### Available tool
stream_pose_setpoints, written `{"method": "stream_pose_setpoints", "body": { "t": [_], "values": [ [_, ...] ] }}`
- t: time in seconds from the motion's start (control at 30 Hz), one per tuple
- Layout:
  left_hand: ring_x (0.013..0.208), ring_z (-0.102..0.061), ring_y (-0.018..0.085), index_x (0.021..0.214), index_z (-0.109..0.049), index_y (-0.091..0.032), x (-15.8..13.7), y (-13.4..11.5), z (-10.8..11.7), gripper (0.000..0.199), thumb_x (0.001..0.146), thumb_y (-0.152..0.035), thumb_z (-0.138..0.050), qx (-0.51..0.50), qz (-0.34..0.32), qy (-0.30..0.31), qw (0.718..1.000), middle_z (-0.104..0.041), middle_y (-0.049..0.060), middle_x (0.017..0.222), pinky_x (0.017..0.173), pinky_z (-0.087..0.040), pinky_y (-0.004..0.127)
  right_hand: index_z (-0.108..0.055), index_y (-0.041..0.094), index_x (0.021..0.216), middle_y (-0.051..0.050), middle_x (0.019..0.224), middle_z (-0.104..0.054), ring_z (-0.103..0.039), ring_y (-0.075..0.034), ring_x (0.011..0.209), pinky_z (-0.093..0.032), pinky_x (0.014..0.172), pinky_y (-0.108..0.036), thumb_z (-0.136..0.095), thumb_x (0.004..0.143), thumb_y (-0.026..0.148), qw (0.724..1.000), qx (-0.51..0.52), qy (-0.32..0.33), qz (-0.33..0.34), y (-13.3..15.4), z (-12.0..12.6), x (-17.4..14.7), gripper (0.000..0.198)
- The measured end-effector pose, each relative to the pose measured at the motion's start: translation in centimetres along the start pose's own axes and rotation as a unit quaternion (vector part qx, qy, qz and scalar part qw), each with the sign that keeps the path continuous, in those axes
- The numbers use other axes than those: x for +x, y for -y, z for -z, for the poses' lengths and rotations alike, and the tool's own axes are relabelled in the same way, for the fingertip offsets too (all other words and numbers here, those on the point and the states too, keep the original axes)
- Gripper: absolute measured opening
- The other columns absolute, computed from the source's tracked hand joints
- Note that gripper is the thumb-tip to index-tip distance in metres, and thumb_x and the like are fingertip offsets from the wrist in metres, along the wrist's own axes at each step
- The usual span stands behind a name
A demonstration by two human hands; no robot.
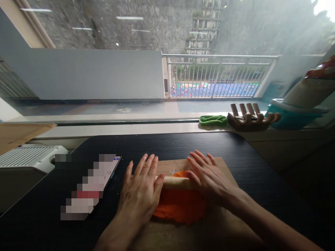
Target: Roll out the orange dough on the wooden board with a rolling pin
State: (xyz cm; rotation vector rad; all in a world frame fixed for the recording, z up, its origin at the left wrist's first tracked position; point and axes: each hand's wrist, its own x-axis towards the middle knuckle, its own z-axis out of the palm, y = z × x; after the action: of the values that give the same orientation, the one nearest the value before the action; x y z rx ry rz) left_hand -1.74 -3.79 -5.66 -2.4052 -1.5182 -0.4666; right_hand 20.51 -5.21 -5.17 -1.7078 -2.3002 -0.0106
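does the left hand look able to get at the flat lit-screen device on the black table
Probably yes: the device lies beside the left hand with nothing visible between, though that hand would first leave the pale wooden rolling pin.

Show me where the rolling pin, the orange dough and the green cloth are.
Rolling pin (175, 182): head view, middle of its visible stretch.
Orange dough (181, 206): head view, broad part lower in the picture.
Green cloth (213, 121): head view, middle of its visible surface.
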Motion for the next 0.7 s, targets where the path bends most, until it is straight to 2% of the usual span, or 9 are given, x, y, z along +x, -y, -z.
{"method": "stream_pose_setpoints", "body": {
  "t": [0.1, 0.27, 0.33, 0.5, 0.6, 0.7],
  "values": [
    [0.13, -0.038, 0.028, 0.13, -0.048, -0.011, 1.1, -0.3, 0.3, 0.05, 0.092, -0.036, -0.026, -0.001, 0.019, 0.032, 0.999, -0.049, 0.012, 0.136, 0.106, -0.025, 0.055, -0.047, 0.012, 0.131, -0.014, 0.141, -0.04, -0.029, -0.027, 0.134, -0.025, 0.108, -0.052, -0.031, 0.095, 0.041, 1.0, 0.006, 0.021, -0.011, -0.3, 0.3, 1.0, 0.048],
    [0.127, -0.043, 0.021, 0.139, -0.033, -0.016, -3.6, 0.6, 1.3, 0.053, 0.09, -0.037, -0.035, 0.006, -0.087, -0.007, 0.996, -0.047, 0.007, 0.138, 0.111, -0.018, 0.045, -0.038, 0.013, 0.137, -0.011, 0.143, -0.039, -0.024, -0.027, 0.136, -0.019, 0.11, -0.052, -0.035, 0.094, 0.044, 0.997, 0.004, -0.006, 0.072, 0.8, -0.3, -3.0, 0.053],
    [0.128, -0.042, 0.021, 0.141, -0.031, -0.017, -3.9, 0.8, 1.4, 0.055, 0.09, -0.037, -0.035, 0.0, -0.099, -0.006, 0.995, -0.046, 0.006, 0.139, 0.112, -0.016, 0.045, -0.039, 0.013, 0.137, -0.01, 0.143, -0.039, -0.021, -0.027, 0.137, -0.017, 0.11, -0.053, -0.034, 0.094, 0.043, 0.997, 0.002, -0.014, 0.073, 0.9, -0.5, -3.0, 0.053],
    [0.132, -0.035, 0.027, 0.132, -0.045, -0.012, 1.6, 0.2, 0.3, 0.049, 0.092, -0.033, -0.028, -0.027, 0.01, 0.041, 0.999, -0.048, 0.011, 0.137, 0.108, -0.021, 0.054, -0.048, 0.013, 0.129, -0.015, 0.14, -0.042, -0.028, -0.029, 0.134, -0.023, 0.106, -0.055, -0.033, 0.096, 0.037, 0.999, -0.01, -0.01, -0.03, -0.3, 0.3, 2.0, 0.044],
    [0.133, -0.033, 0.027, 0.13, -0.046, -0.01, 3.0, -0.3, 0.9, 0.047, 0.091, -0.029, -0.029, -0.069, 0.039, 0.007, 0.997, -0.048, 0.012, 0.137, 0.109, -0.02, 0.054, -0.052, 0.016, 0.124, -0.014, 0.138, -0.044, -0.03, -0.028, 0.132, -0.023, 0.106, -0.054, -0.035, 0.095, 0.035, 1.0, -0.003, -0.028, 0.003, -0.8, 1.5, 2.4, 0.039],
    [0.129, -0.039, 0.023, 0.127, -0.049, -0.018, 0.6, -0.8, 2.6, 0.041, 0.091, -0.031, -0.033, -0.174, 0.036, -0.06, 0.982, -0.052, 0.007, 0.133, 0.109, -0.028, 0.048, -0.057, 0.024, 0.116, -0.008, 0.134, -0.048, -0.035, -0.025, 0.129, -0.028, 0.105, -0.048, -0.038, 0.094, 0.035, 0.996, 0.053, -0.02, 0.069, -1.1, 2.1, -0.2, 0.031]
  ]
}}
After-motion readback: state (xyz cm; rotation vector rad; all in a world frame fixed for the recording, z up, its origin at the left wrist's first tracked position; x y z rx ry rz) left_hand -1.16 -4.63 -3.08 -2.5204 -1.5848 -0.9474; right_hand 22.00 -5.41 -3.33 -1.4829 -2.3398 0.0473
